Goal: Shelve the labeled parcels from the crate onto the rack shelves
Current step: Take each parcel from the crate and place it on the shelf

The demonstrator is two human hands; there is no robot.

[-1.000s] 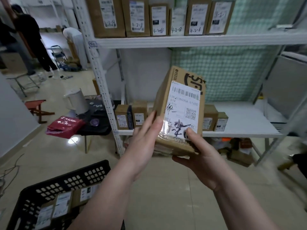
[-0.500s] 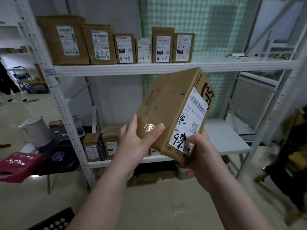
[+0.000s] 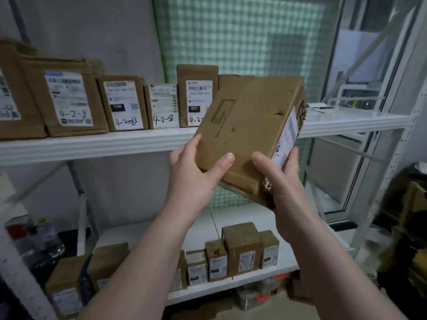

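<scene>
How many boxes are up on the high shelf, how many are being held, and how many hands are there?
Boxes on the high shelf: 6, the last one half hidden
Held box: 1
Hands: 2, left hand and right hand
Total: 9

My parcel [image 3: 242,135]: plain brown cardboard, dark printed rectangle.
Its label [image 3: 287,137]: white, black handwriting.
Shelved parcels [image 3: 69,100]: brown, white labels, black handwritten numbers.
Shelf [image 3: 92,146]: white.
Screen [image 3: 242,38] behind: green-and-white check.
</scene>
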